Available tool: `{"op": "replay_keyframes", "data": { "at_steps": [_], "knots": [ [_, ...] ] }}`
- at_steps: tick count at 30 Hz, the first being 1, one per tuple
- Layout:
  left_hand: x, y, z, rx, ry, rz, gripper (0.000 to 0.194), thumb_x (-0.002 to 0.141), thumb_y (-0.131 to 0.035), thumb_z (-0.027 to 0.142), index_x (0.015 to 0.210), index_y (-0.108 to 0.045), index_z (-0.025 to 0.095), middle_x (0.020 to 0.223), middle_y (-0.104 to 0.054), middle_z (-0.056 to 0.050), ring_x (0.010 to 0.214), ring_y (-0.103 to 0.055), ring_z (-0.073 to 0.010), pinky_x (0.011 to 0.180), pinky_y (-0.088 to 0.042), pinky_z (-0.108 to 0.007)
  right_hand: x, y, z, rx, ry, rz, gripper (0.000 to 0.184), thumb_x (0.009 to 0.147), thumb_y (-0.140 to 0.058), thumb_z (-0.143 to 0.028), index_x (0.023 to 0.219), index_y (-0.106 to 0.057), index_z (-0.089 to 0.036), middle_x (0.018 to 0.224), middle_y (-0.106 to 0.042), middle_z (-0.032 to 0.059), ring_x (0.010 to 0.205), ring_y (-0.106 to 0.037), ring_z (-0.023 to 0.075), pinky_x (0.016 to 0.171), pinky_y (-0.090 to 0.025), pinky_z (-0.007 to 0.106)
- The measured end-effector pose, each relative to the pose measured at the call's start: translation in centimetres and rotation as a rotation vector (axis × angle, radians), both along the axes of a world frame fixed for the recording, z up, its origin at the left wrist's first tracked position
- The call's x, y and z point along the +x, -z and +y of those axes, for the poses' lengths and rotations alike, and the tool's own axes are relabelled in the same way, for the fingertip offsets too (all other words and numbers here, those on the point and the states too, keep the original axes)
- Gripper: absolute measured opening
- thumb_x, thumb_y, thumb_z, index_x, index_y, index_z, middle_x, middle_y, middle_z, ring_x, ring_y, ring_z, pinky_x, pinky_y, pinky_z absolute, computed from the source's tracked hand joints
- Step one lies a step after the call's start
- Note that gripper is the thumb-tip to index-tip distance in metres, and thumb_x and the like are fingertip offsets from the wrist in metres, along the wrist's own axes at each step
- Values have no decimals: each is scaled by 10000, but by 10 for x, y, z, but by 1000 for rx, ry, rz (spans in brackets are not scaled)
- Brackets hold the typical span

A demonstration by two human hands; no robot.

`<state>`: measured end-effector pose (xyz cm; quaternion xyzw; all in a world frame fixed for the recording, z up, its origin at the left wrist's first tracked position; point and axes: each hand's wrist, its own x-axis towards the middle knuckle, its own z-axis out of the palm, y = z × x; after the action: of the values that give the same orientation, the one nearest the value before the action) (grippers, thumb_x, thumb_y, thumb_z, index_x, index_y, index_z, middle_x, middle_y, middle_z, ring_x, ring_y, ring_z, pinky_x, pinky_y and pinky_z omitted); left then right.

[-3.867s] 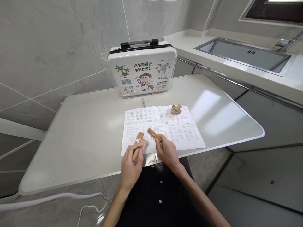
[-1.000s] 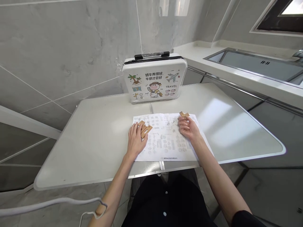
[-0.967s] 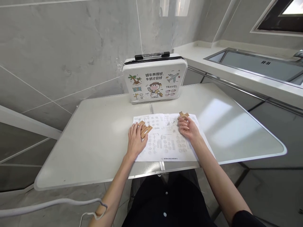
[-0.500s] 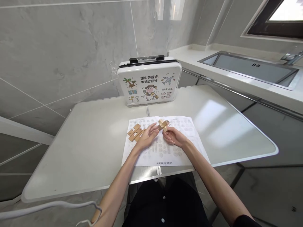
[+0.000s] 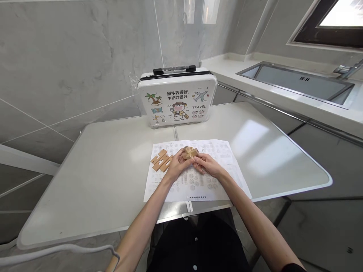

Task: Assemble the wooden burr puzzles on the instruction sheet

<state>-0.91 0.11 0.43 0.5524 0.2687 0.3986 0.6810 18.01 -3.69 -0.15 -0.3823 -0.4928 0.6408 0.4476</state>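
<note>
Between my two hands, above the printed sheet point(image 5: 218, 189), is a small assembly of interlocking wooden puzzle pieces point(image 5: 191, 152). My left hand point(image 5: 178, 165) is closed on its left side, thumb along the near face. My right hand point(image 5: 206, 164) grips the right side with its fingertips, the other fingers curled beneath. Parts of the assembly are hidden by my fingers. Left of my left hand, several flat notched wooden pieces point(image 5: 161, 160) lie close together on the sheet.
The sheet lies on a pale folding table point(image 5: 113, 181) with a seam down its middle. A white cartoon-printed case point(image 5: 177, 100) stands at the back against the tiled wall. At the right is a counter with a sink point(image 5: 297, 81). A white cable point(image 5: 70, 247) crosses the lower left.
My left hand has come in from beside the wooden assembly and now grips it. The assembly has shifted slightly left and turned in my hands. The flat pieces stay on the sheet.
</note>
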Motion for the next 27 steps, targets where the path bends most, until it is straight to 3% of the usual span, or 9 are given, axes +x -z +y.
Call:
{"op": "replay_keyframes", "data": {
  "at_steps": [5,9,14,17,21,27],
  "knots": [
    [6,3,-2,34,-128,41,655,770,-961,384,1306,-620,225,1387,-711,-146,1328,-666,-333,1192,-466,-534,-6,6,0,97,196,-99,328,981,-689,-489,1115,-707,-191,579,-551,-71,479,-490,119,473,-391,243],
    [9,5,-2,68,-174,64,695,763,-961,403,1329,-596,233,1401,-704,-147,1332,-661,-329,1188,-462,-524,-7,12,3,124,233,-110,398,970,-678,-508,1224,-675,-202,753,-673,-17,523,-576,128,456,-413,247],
    [11,5,-2,101,-239,64,668,772,-949,437,1295,-593,225,1395,-698,-157,1351,-647,-326,1199,-453,-518,-6,10,3,145,237,-118,439,974,-663,-476,1325,-589,-223,919,-724,18,572,-639,126,473,-435,238],
    [11,4,-3,118,-269,62,655,779,-944,445,1287,-593,226,1399,-693,-159,1358,-641,-323,1205,-448,-517,-7,8,2,161,246,-146,431,963,-657,-398,1351,-572,-231,960,-718,19,604,-637,128,511,-448,247],
    [11,4,-3,130,-285,64,650,781,-944,434,1288,-599,218,1417,-682,-174,1361,-632,-328,1183,-463,-509,-5,8,1,193,293,-204,432,927,-642,-315,1349,-602,-229,834,-636,-38,604,-553,123,594,-464,272],
    [11,1,-4,135,-282,63,615,798,-938,426,1276,-616,212,1392,-706,-167,1314,-662,-314,1174,-472,-499,-3,6,0,222,354,-303,390,940,-695,-449,1256,-678,-221,825,-573,-19,722,-557,178,651,-458,304]
  ]
}}
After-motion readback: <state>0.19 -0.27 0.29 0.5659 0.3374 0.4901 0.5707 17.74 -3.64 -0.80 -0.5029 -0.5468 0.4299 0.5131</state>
